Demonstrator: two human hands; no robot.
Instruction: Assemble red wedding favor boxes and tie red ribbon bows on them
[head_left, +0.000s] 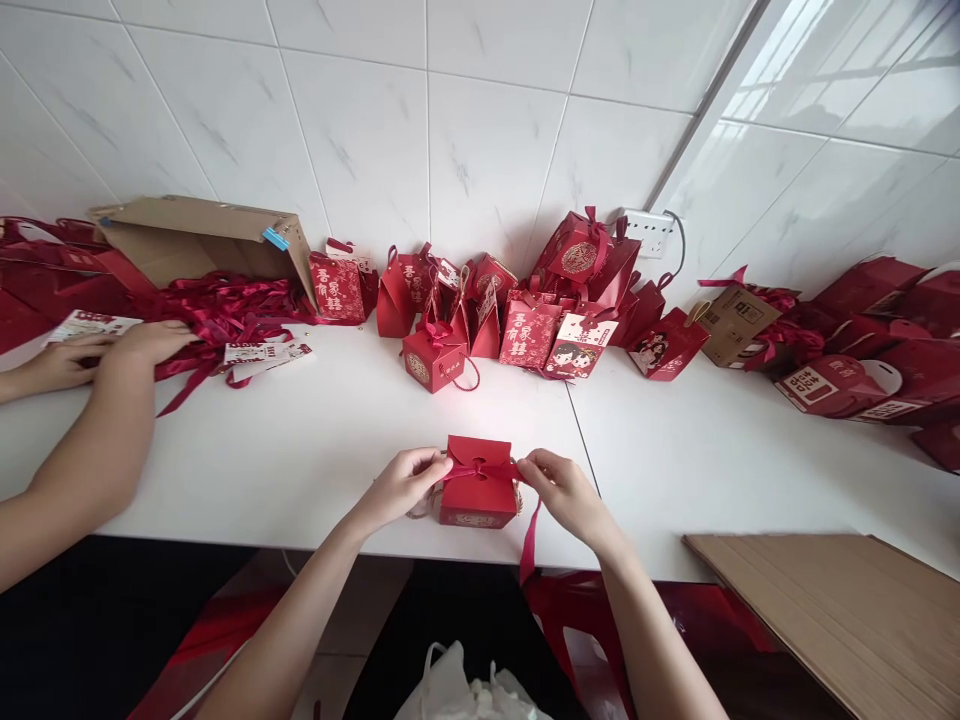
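Observation:
A small red gift box [478,503] stands on the white table [315,460] close to its front edge. Across its top runs a dark red ribbon [480,470], crossed or knotted at the middle. On the box's left side my left hand [409,485] pinches one end of the ribbon between thumb and fingers. My right hand [562,490] pinches the other end on the right, and a loose tail hangs down over the table edge. Gold-coloured cord shows at both sides of the box.
Red gift boxes [435,360] stand along the tiled wall. At left, a co-worker's hands [150,342] are by a pile of red ribbons [225,300] spilling from a cardboard box [202,235]. More red boxes [840,385] are stacked right, with a cardboard sheet [847,590] nearer.

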